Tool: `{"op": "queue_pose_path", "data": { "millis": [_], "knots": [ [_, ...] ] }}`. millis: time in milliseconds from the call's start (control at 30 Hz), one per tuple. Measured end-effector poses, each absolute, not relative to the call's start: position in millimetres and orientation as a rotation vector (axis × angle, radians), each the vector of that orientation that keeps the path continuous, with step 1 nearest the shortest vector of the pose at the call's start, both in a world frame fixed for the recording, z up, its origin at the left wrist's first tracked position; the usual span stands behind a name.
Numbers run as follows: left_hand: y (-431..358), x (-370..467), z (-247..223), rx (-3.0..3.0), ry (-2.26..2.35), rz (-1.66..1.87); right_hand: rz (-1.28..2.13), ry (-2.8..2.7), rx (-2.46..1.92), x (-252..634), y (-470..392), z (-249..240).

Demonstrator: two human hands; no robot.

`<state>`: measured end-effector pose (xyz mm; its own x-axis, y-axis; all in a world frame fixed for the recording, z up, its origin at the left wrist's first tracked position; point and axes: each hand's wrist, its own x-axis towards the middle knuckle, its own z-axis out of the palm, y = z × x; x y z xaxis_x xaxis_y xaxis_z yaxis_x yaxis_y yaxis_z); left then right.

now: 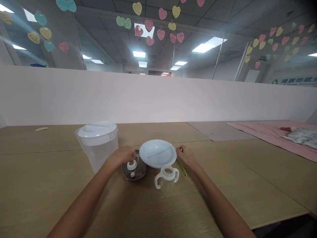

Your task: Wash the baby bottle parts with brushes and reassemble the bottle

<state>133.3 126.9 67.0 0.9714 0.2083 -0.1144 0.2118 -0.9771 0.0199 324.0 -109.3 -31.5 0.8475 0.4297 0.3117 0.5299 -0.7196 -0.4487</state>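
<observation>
Thin rod (160, 152), just one, over one bowl (156, 162), near right hand (187, 155)

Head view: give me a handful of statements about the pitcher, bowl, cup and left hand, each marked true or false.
1. The pitcher has its lid on. True.
2. The white bowl is left of the pitcher. False: it is to the right.
3. The left hand is at the round dark dish. True.
4. The two-handled cup sits inside the bowl. False: it stands on the table, on the bowl's near side.
</observation>
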Motion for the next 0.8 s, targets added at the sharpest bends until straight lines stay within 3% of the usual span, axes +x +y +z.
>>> {"op": "queue_pose_path", "data": {
  "millis": [200,533,800],
  "knots": [
    [137,150,39,3.149,0.468,-0.229,-0.323,-0.845,-2.215,320,-92,-48],
    [130,147,45,3.178,0.457,-0.164,-0.229,-0.841,-1.966,338,-90,-64],
    [128,146,40,3.167,0.436,-0.19,-0.311,-0.606,-2.026,331,-96,-52]
  ]
}}
